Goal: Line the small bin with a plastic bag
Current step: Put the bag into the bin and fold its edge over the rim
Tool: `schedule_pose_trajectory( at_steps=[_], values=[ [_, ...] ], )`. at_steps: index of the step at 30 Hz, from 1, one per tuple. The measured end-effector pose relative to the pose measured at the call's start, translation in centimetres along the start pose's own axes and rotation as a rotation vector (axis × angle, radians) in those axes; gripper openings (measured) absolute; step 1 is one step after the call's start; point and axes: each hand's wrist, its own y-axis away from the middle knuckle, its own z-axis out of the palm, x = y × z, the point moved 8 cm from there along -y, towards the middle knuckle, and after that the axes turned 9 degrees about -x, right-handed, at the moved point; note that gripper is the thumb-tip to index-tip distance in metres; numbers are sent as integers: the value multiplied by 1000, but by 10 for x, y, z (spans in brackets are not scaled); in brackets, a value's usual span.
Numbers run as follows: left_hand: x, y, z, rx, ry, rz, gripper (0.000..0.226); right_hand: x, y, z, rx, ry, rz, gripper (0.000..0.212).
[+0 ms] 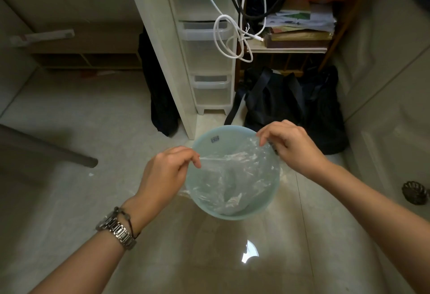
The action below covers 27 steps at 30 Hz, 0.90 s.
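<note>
A small round pale-green bin [210, 136] stands on the tiled floor, seen from above. A clear plastic bag [232, 177] hangs down into it, crumpled, its top edge stretched taut across the opening. My left hand [166, 172] pinches the bag's edge at the bin's left rim. At the right rim, my right hand [290, 144] pinches the opposite edge. A metal watch sits on my left wrist. The bag's lower part lies loose inside the bin.
A white plastic drawer unit [210, 67] stands just behind the bin, with white cables [229, 37] hanging over it. Dark bags [290, 100] lie on the floor at the back right. A chair leg [58, 151] crosses the floor at left. A white cabinet door with a round knob [415, 192] is at right.
</note>
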Motion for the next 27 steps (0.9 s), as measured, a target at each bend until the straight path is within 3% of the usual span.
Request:
schedule_pose_trajectory(
  at_steps=[5, 12, 18, 27],
  values=[
    [-10, 1, -4, 67, 41, -33, 39, 11, 7, -5, 50, -123, 62, 51],
    [-21, -5, 3, 40, 124, -65, 42, 7, 10, -6, 84, -265, 23, 42],
    [-29, -1, -2, 61, 289, -111, 19, 13, 7, -2, 70, -267, 53, 42],
    [-29, -7, -12, 48, 178, -15, 33, 18, 0, -3, 48, -267, 106, 35]
  ],
)
